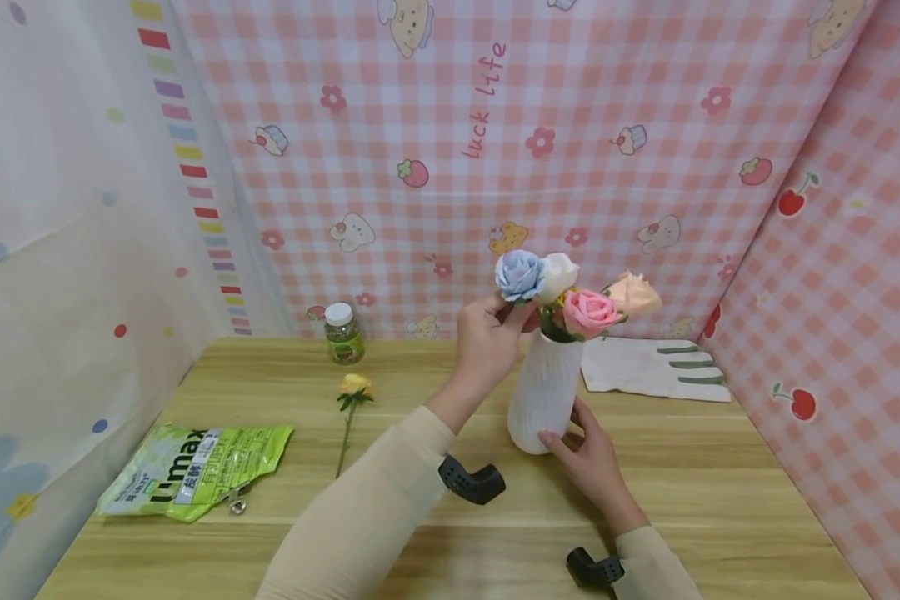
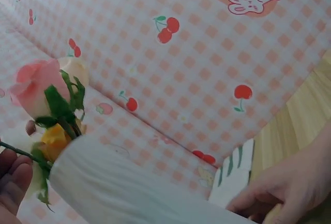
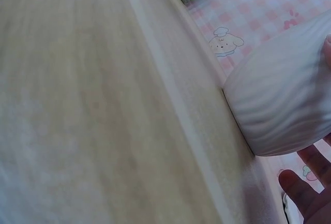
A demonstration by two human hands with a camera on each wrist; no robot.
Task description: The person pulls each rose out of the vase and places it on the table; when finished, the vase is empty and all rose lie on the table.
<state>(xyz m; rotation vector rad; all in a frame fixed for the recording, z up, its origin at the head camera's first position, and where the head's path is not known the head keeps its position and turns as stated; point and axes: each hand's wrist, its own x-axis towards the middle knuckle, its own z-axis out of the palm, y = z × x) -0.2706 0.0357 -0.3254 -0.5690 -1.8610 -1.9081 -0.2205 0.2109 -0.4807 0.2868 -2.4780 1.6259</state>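
Observation:
The white ribbed vase [image 1: 546,387] stands tilted on the table, holding white, pink [image 1: 591,313] and peach [image 1: 633,293] roses; a yellow bloom [image 2: 56,141] shows at its mouth in the left wrist view. My left hand [image 1: 489,337] pinches the stem of the blue rose [image 1: 520,275] beside the vase mouth. Low on the vase, my right hand [image 1: 594,458] holds its base from the right, thumb in front and fingers partly hidden behind it. In the right wrist view that hand [image 3: 310,198] shows under the vase [image 3: 282,92].
A yellow rose [image 1: 356,386] lies on the table [image 1: 667,475] left of my left arm. Farther left is a green-and-white bag [image 1: 228,458] with a metal clip [image 1: 237,502]. A lidded jar [image 1: 344,335] stands at the back; a white glove [image 1: 637,367] lies behind the vase.

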